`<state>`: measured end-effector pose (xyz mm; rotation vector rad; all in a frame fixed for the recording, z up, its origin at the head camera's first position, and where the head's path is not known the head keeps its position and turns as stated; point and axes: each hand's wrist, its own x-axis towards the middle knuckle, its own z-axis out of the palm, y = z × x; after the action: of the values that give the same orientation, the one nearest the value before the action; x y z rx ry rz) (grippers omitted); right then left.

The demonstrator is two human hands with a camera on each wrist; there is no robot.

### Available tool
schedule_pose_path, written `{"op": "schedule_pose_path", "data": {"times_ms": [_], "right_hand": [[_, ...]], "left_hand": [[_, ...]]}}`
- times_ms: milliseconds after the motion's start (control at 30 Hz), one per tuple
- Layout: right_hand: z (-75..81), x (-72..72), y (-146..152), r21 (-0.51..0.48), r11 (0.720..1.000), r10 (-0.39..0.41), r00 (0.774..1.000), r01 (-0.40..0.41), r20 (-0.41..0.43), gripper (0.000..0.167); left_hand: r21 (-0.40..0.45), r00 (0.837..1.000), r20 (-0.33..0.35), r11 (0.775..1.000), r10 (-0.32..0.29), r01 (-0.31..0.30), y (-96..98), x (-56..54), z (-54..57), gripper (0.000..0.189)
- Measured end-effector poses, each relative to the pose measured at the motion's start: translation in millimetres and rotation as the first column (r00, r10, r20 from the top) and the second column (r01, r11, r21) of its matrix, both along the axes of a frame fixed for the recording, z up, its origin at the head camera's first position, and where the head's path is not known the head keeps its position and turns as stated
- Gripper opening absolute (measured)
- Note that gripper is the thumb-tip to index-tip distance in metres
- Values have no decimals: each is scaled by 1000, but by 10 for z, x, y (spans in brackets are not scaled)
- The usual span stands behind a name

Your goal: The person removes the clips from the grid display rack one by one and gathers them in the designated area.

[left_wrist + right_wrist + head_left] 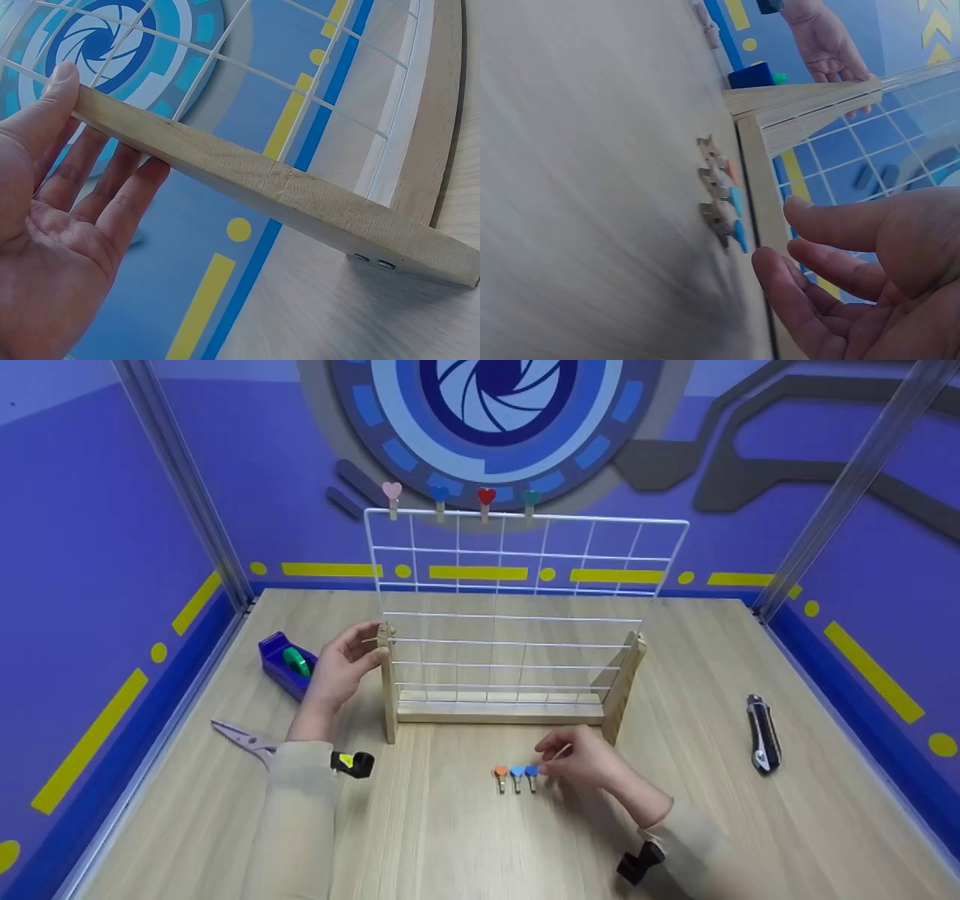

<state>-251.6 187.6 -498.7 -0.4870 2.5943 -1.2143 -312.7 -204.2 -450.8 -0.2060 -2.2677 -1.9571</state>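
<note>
Three small wooden heart clips — an orange clip, a light blue clip and a dark blue clip — lie in a row on the desk, before a white wire grid. The right hand, fingers parted and holding nothing, is just beside the dark blue clip; the left hand pinches the grid's wooden post. Four more clips line its top edge. The left arm partly hides the scissors and purple dispenser.

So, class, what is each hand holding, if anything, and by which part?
The left hand grips the wooden stand by the top of its left post. The right hand holds nothing; it is near the dark blue clip.
</note>
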Motion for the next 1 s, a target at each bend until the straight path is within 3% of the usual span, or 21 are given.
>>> {"op": "schedule_pose_path", "data": {"times_ms": [267,633,867,1000], "right_hand": [[404,-41,75,-43,999,-8,995,4,-101,18],[1226,-95,94,-196,980,-72,980,35,-185,23],[1753,-167,70,-353,935,-124,949,14,-290,24],[2022,-236,33,-382,924,-154,917,2,-369,26]], "left_hand": [[5,1000,14,1000,-2,2,0,18,12,47],[-23,1000,-1,1000,2,-2,-5,8,6,47],[-20,1000,8,1000,5,-5,-9,4,4,47],[-27,1000,10,1000,-3,4,-8,9,8,48]]}}
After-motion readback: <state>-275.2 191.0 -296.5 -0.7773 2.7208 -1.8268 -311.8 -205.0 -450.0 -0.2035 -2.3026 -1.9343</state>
